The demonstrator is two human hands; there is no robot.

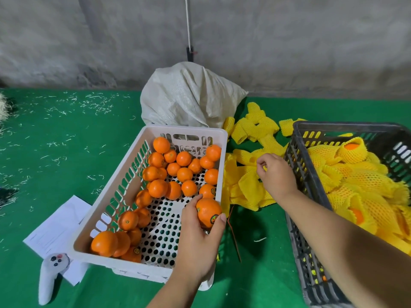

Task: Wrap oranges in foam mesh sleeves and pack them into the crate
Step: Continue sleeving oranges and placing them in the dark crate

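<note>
left hand (200,232) grips orange (208,211) at right rim of white basket (106,210), sticker facing up. loose oranges (178,172) fill basket. right hand (275,174) over pile of yellow foam sleeves (244,187) on green table (55,152); fingers curled, cannot tell whether pinching sleeve. dark crate (311,196) at right holds wrapped oranges (360,181). white sack (189,98) behind basket.

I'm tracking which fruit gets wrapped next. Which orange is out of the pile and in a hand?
The stickered orange at the white basket's near right rim: the left hand grips it, while the others lie loose in the basket.
</note>
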